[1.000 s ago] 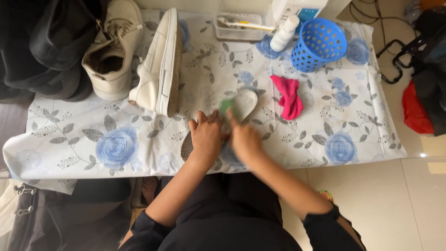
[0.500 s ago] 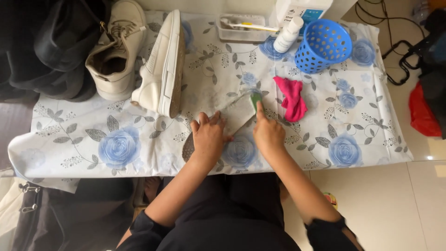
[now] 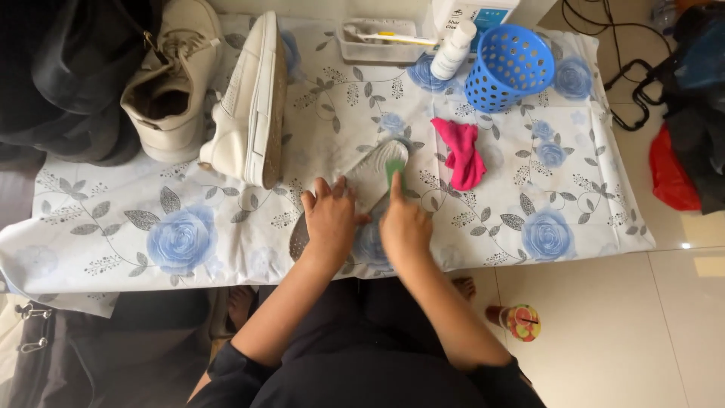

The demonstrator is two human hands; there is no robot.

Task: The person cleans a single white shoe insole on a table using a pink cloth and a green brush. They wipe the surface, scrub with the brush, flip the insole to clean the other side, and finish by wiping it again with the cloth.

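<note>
A pale insole (image 3: 371, 175) lies flat on the flowered tablecloth (image 3: 181, 242) near the table's front edge, its long axis running on a slant: the rounded end points up and to the right, toward the pink cloth (image 3: 462, 151), and the other end runs down to the left under the hands. The left hand (image 3: 329, 219) lies palm down on the lower part of the insole with its fingers spread, pinning it to the cloth. The right hand (image 3: 404, 227) is curled around a small green brush (image 3: 395, 172), the forefinger stretched along it, and the brush rests on the upper part of the insole. Just beside the insole's upper left stands a white shoe (image 3: 249, 98) tipped on its side, and a second shoe (image 3: 168, 87) sits upright further left. A blue basket (image 3: 507, 66) and a white bottle (image 3: 453, 50) stand well behind.
</note>
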